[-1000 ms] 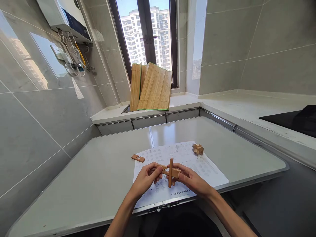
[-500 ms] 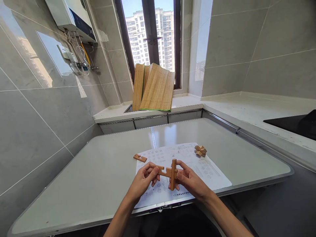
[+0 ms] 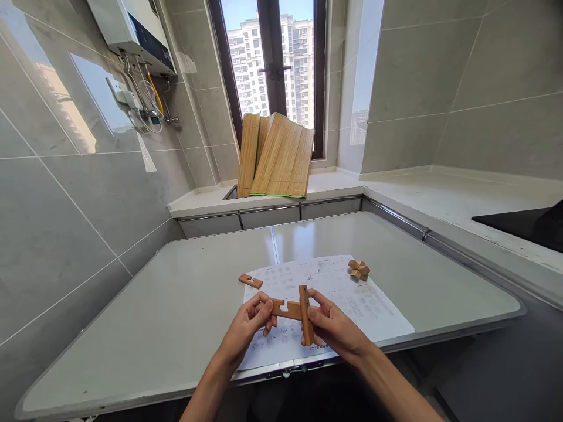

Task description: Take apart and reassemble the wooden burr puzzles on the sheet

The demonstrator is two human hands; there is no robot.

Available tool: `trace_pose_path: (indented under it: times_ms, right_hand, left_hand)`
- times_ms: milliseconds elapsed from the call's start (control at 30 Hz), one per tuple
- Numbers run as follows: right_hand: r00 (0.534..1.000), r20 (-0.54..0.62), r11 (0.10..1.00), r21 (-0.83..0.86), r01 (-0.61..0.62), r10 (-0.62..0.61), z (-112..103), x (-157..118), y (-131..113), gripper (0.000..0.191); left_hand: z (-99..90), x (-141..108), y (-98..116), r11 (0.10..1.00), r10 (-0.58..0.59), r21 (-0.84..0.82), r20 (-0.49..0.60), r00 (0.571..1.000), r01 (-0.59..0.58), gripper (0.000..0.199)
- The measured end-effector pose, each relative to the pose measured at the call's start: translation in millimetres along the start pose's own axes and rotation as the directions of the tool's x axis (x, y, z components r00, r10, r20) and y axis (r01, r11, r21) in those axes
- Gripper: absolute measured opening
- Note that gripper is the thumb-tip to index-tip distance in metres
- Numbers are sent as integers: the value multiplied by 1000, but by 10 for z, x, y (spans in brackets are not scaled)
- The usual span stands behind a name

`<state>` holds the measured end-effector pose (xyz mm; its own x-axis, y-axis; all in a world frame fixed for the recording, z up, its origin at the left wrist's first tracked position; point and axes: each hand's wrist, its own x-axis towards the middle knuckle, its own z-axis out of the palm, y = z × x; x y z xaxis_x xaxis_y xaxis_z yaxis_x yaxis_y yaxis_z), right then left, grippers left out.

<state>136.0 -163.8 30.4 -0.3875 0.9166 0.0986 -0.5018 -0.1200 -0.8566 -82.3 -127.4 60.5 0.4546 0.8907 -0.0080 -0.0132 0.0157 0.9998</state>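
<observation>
My left hand [image 3: 249,321] pinches the left end of a flat notched wooden puzzle piece [image 3: 293,310], whose cut-out faces away from me. My right hand [image 3: 333,319] grips a second wooden puzzle piece [image 3: 307,316], held nearly upright across the right end of the first. The two pieces meet there, but how far they interlock is hidden by the upright one and my right fingers. Beyond my left hand, a third wooden puzzle piece [image 3: 250,281] with a cut-out lies flat, partly over the edge of a printed paper sheet [image 3: 316,275].
An assembled star-shaped wooden puzzle [image 3: 359,270] sits at the sheet's far right corner. All this rests on a pale folding table [image 3: 185,305] with a centre seam. A folded bamboo mat [image 3: 281,155] leans at the window; a white counter [image 3: 440,187] borders the table.
Both hands have shifted slightly left with the joined pieces. The upright piece has turned, showing more of its broad side and leaning the other way. The loose piece stays put.
</observation>
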Motion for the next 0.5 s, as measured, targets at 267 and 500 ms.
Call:
trace_pose_path:
  times_ms: [267,500]
  right_hand:
    - [997,51,996,-73,54,-51,51,99,12,51]
    - [990,-69,960,-262,99,-121,-38,76,-196,51]
  left_hand:
    - [-95,-39,21,999,35,33,-35,999,-34,42]
    - [-533,-6,-100,983,82,185,-380,921,-11,46]
